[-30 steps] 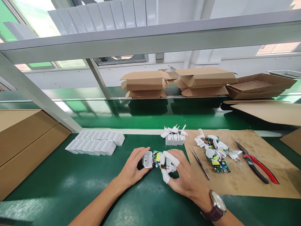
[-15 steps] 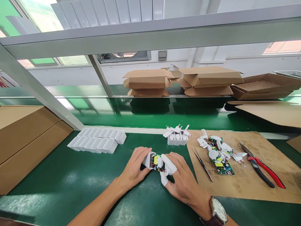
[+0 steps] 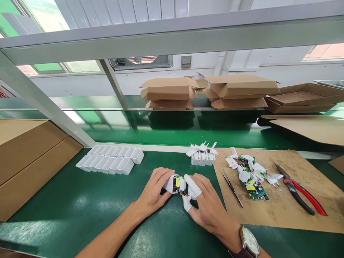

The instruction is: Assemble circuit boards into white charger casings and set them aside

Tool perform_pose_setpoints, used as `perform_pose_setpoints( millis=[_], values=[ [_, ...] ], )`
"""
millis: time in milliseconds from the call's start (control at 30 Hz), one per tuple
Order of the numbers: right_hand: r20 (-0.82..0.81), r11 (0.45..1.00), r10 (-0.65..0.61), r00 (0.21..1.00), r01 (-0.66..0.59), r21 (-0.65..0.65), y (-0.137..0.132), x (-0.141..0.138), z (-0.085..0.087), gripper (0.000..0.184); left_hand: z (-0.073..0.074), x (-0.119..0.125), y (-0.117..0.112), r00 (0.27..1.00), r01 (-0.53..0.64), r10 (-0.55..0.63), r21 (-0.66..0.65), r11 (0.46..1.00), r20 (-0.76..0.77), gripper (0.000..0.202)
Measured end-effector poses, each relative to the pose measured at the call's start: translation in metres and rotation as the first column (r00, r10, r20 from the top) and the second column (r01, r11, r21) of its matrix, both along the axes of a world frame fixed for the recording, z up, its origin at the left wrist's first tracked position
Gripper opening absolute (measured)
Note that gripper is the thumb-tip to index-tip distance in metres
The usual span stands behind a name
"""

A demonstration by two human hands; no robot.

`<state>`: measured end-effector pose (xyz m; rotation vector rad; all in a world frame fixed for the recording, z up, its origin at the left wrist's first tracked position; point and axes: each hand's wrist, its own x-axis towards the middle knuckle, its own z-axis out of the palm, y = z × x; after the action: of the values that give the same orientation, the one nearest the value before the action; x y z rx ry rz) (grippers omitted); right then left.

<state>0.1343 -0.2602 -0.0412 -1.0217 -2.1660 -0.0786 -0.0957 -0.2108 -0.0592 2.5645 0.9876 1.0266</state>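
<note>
My left hand [image 3: 157, 190] is closed around a white plastic charger casing [image 3: 169, 184], turned with its opening to the right. My right hand [image 3: 205, 200], with white finger cots on the thumb and forefinger, pinches a small circuit board [image 3: 181, 184] with a yellow transformer and other parts. The board's left end sits at the mouth of the casing, partly inside it. How deep it goes is hidden. A wristwatch [image 3: 250, 240] is on my right wrist.
Rows of white casings [image 3: 110, 159] stand left; filled casings with plug pieces [image 3: 203, 157] stand behind my hands. On a brown board [image 3: 282, 215] lie tweezers [image 3: 231, 188], piled circuit boards [image 3: 252, 175] and red-black pliers [image 3: 301, 190]. Cardboard boxes [image 3: 169, 89] line the back; another [image 3: 32, 157] stands left.
The circuit board sits slightly further into the casing, its exposed part a little shorter. Both hands keep their grips; the camera view has shifted slightly.
</note>
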Motion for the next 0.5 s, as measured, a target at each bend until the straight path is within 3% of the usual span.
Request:
perform_pose_setpoints(
  millis=[500],
  values=[
    [0.002, 0.999, -0.031, 1.000, 0.031, -0.008, 0.0006, -0.0016, 0.0052, 0.079, 0.0035, 0.0019, 0.0008, 0.999, 0.009, -0.009, 0.018, 1.000, 0.039, 0.060]
  ],
)
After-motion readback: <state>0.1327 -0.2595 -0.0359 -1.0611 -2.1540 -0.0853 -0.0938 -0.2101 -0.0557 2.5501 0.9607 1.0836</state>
